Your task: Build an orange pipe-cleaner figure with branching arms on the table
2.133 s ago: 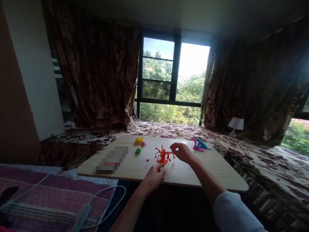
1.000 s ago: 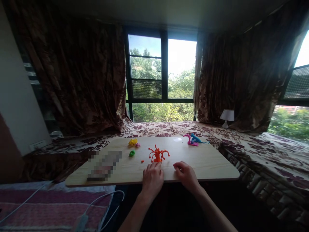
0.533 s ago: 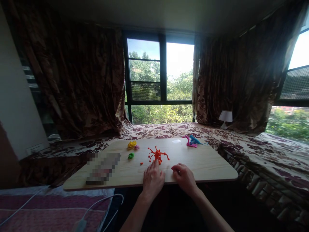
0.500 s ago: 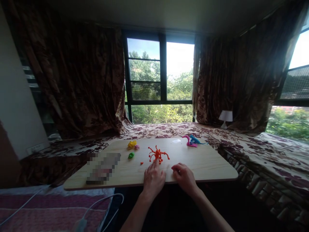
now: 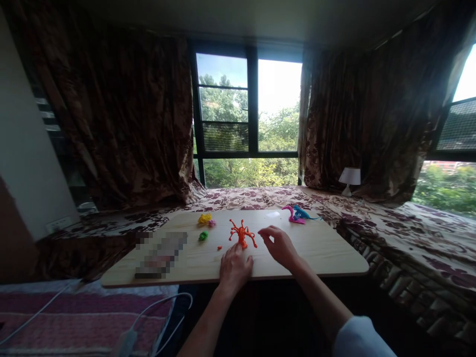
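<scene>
An orange figure (image 5: 242, 237), seemingly of modelling clay, stands on the pale wooden table (image 5: 320, 253). Several thin, knob-ended arms spread from its top. My left hand (image 5: 235, 267) lies low in front of it, with its fingers closed at the base. Just right of the figure, my right hand (image 5: 278, 244) is raised with fingers bent together in a pinch; whether anything small is between them is hidden. A small orange bit (image 5: 219, 247) lies left of my left hand. Farther left are a green lump (image 5: 203, 236), a yellow lump (image 5: 204, 218) and a small pink piece (image 5: 211, 223).
A pink long-necked figure (image 5: 292, 215) and a blue one with a thin tail (image 5: 303, 212) stand at the table's back right. A pixelated flat object (image 5: 161, 255) lies at the left. Beyond are a flowered cover (image 5: 245, 197), a white lamp (image 5: 349, 179) and windows.
My right hand has risen from the table's front, moving forward and closer to the orange figure. My left hand stays at its base. The figure's right arm now droops lower.
</scene>
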The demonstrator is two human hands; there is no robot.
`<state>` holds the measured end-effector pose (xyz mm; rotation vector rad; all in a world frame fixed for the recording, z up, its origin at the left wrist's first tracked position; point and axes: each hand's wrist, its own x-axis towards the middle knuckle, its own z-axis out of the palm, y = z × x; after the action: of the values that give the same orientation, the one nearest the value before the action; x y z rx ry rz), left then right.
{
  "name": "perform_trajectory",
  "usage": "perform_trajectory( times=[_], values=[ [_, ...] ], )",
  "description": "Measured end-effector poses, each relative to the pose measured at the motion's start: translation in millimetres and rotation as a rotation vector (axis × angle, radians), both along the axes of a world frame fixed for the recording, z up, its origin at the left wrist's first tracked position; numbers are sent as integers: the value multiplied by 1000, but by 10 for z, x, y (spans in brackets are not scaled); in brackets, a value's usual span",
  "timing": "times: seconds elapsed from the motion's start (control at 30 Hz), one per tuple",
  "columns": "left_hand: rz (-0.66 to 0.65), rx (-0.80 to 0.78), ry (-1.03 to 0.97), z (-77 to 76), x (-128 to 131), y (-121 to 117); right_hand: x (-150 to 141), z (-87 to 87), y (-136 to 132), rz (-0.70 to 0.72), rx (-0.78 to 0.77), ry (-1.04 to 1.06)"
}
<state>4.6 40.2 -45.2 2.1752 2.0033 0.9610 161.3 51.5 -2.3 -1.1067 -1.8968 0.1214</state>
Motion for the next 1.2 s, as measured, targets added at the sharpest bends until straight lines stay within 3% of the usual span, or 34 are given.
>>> perform_trajectory(
  times=[0.1, 0.23, 0.5, 0.87, 1.1, 1.2],
  values=[
    [-7, 4, -93, 21, -72, 43, -163, 271, 236, 33, 41, -178],
    [43, 16, -199, 60, -156, 113, -391, 410, 486, 76, -16, -383],
    [17, 41, -306, 29, -202, 250, -487, 398, 542, 90, -63, -460],
    [-43, -23, -583, 89, -235, 258, -481, 258, 301, 106, 97, -532],
    [-301, -111, -891, 106, -269, 324, -470, 234, 347, 100, 124, -555],
    [-293, -213, -970, 158, -327, 322, -448, 218, 345, 118, 120, -520]
  ],
)
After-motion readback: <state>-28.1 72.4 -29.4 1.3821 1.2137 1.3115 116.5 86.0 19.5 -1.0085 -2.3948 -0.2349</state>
